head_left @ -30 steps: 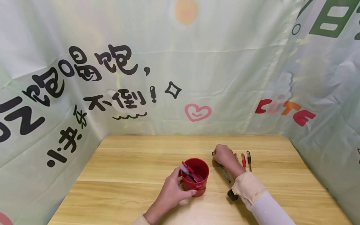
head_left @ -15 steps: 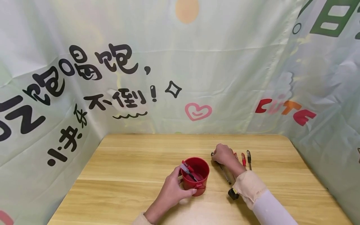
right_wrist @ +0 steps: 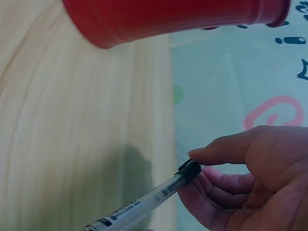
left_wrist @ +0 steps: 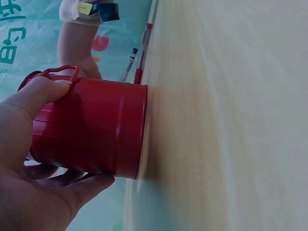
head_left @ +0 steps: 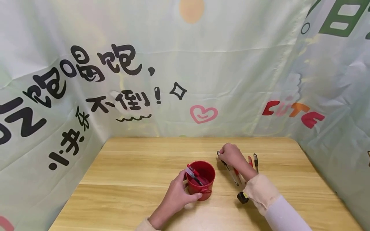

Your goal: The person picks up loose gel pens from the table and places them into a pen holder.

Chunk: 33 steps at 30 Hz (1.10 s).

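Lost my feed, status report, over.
Left hand grips red cup. Right hand pinches black-capped pen off table. Nothing between pen and cup.

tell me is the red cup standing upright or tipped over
Upright. The red cup stands on its base on the table, mouth up, pens leaning inside, and the left hand grips its side.

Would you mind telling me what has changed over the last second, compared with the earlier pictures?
The right hand, pinching the black-capped pen, has lifted it slightly and shifted a little toward the far edge of the table. The left hand still holds the red cup, and the pens inside it and on the table stayed put.
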Available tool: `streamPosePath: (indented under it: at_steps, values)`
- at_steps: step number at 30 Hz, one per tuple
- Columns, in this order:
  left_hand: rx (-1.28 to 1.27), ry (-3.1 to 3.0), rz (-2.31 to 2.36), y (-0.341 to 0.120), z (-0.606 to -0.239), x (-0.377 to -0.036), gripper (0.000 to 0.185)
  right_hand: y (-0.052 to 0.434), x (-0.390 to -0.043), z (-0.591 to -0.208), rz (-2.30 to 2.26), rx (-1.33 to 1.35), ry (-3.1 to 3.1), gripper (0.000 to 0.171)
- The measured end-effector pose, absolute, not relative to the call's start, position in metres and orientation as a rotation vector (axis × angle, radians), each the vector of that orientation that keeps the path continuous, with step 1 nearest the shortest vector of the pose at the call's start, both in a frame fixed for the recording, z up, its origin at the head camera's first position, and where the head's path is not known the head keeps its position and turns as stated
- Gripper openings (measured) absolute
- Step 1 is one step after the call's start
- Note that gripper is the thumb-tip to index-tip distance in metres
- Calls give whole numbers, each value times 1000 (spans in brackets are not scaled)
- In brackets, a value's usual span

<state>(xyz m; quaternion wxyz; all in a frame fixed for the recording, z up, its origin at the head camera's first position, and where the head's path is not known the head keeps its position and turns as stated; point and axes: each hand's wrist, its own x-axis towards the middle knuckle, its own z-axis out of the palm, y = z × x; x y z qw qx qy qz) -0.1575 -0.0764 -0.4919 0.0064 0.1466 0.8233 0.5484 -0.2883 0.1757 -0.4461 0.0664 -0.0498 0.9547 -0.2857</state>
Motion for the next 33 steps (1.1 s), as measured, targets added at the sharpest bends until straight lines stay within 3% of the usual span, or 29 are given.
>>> streamPosePath:
  at_steps: [6, 16, 33]
  values:
    - [472, 2576, 1719, -76, -492, -158, 90, 174, -282, -432, -916, -195, 2939, 9]
    - [456, 2579, 1718, -76, -492, -158, 91, 165, -269, -402, -1025, -327, 2992, 18]
    - [480, 2592, 1713, -76, -492, -157, 89, 150, -241, -356, -1164, -428, 3109, 14]
